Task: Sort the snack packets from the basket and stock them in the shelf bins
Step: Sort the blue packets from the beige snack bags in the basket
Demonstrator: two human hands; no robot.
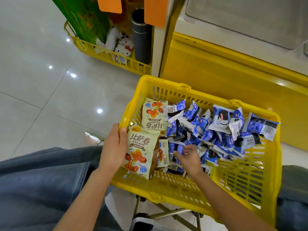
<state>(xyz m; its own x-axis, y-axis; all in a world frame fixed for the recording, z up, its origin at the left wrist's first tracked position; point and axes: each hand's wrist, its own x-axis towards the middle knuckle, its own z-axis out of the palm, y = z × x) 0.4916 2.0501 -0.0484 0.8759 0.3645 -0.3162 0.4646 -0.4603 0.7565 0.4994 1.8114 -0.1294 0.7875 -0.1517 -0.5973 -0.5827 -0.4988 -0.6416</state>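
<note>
While the person sits with grey-blue trousers (41, 180) at the near left, the head view looks down into a yellow slatted plastic basket (241, 177) resting on a metal folding stand (166, 212).

At the basket's left edge, the left hand (115, 145) grips a cream snack packet printed with orange rolls (141, 152). The thumb lies over its upper left corner and the fingers are wrapped behind it, out of sight. This packet stands upright against the near left corner. A second cream packet (154, 114) lies upside down in the far left corner, and a third cream packet (164, 154) is half hidden behind the held one.

A heap of small blue and white packets (216, 127) fills the middle and far right of the basket, and one lies over the right edge. The right hand (188, 155) reaches in over the near edge. Its thumb and bent fingers (187, 147) pinch a small blue packet (180, 149) at the near side of the heap.

Beyond the far edge stands a glossy yellow cabinet base (216, 67). At its left is another yellow slatted basket (106, 55) holding a white cat-face plush toy (123, 49), a dark grey tube (141, 35) and a green board (83, 19). Two orange paper tags (110, 4) hang above it. A glossy pale tiled floor (41, 80) stretches away on the left, with a silver pointed shoe (91, 137) on it.
</note>
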